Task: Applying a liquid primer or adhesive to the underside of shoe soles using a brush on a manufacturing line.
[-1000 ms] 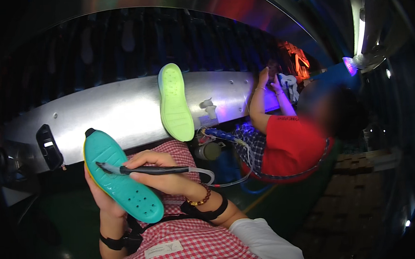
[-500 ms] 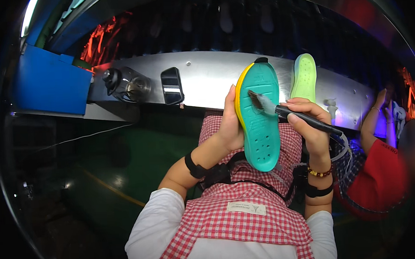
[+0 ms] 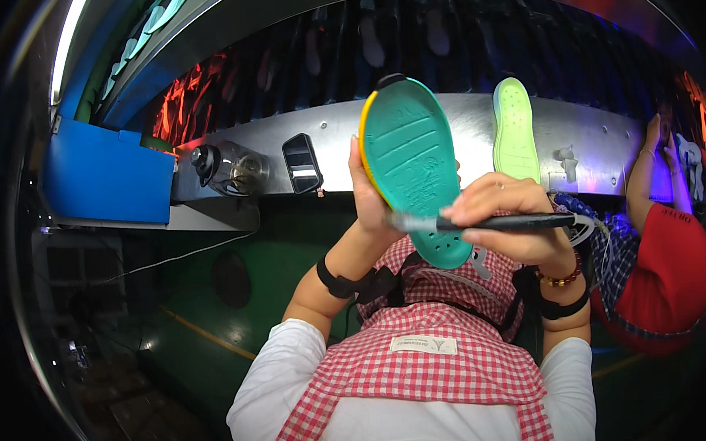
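My left hand (image 3: 365,200) grips a teal shoe sole (image 3: 414,169) with a yellow edge, holding it upright with its tread side toward me. My right hand (image 3: 506,216) is closed around a thin black brush-like tool (image 3: 497,222), held level so that its pale tip lies across the lower part of the sole. Both wrists wear black bands, and the right also has a bead bracelet. A red-and-white checked apron (image 3: 424,360) covers my front below the hands.
A light green sole (image 3: 514,130) stands on the long metal conveyor panel (image 3: 332,134) behind. A blue box (image 3: 103,174) sits at left beside a round metal fitting (image 3: 230,169). A person in a red shirt (image 3: 675,267) works at right, with arms raised toward the panel.
The view has swung left from the red-shirted person. The teal sole was turned from lying slanted to upright, and the tool now lies across its lower part instead of near its top.
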A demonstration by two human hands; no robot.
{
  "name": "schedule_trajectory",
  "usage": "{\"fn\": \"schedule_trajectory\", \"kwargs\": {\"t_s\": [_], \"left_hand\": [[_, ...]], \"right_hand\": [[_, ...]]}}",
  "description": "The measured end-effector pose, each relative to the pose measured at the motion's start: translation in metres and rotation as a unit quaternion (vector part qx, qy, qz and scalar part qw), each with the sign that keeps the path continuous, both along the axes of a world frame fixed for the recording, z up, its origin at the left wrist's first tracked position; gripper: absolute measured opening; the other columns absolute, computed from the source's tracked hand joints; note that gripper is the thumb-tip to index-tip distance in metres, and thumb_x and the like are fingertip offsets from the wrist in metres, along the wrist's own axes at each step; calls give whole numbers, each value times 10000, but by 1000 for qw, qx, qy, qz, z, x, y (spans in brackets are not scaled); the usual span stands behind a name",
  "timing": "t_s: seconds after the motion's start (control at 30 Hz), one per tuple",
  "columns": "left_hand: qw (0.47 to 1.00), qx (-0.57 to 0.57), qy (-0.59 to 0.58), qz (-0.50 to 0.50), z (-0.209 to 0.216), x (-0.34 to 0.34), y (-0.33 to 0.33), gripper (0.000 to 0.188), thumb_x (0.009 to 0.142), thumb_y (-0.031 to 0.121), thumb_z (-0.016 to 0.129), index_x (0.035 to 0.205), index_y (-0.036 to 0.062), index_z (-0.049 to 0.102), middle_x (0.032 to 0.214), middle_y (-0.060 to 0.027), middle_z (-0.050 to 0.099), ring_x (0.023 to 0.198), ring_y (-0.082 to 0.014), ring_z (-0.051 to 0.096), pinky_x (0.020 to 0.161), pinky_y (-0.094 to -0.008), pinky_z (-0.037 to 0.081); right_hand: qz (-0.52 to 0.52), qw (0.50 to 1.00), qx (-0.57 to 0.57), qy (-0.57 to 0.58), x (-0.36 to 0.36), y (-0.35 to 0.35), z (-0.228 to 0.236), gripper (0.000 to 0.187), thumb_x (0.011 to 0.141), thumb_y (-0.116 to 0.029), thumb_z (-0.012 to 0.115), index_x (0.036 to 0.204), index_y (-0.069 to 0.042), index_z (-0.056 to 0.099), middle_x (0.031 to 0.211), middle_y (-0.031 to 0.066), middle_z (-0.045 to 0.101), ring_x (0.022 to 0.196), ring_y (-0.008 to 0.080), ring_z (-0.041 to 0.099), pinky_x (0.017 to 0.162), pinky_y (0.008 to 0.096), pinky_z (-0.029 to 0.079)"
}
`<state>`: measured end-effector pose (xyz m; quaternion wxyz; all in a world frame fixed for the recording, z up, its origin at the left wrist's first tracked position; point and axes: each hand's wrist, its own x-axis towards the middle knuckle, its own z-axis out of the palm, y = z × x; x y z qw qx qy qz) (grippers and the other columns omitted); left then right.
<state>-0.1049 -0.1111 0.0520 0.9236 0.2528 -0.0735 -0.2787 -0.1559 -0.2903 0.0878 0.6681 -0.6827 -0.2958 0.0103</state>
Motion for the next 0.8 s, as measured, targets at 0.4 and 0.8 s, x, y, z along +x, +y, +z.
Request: {"fn": "schedule_trajectory", "kwargs": {"t_s": [0.4,0.8], "left_hand": [[990,-48,-84,106,16,9,2,895,727,758,196,1096,0,495,982,-196,539,824,-298,544,742,-410,453],[983,-52,-116,132,26,20,14,901,704,769,290,1152,8,470,1066,-191,515,902,-310,513,800,-427,430]], "right_hand": [[-70,995,-33,-67,-11,-13,12,228,662,15,674,884,-33,654,884,76,655,836,192,587,756,294,464],[-51,997,-41,-31,-14,-11,6,231,672,29,671,898,-11,646,867,106,644,813,216,605,748,307,480]]}}
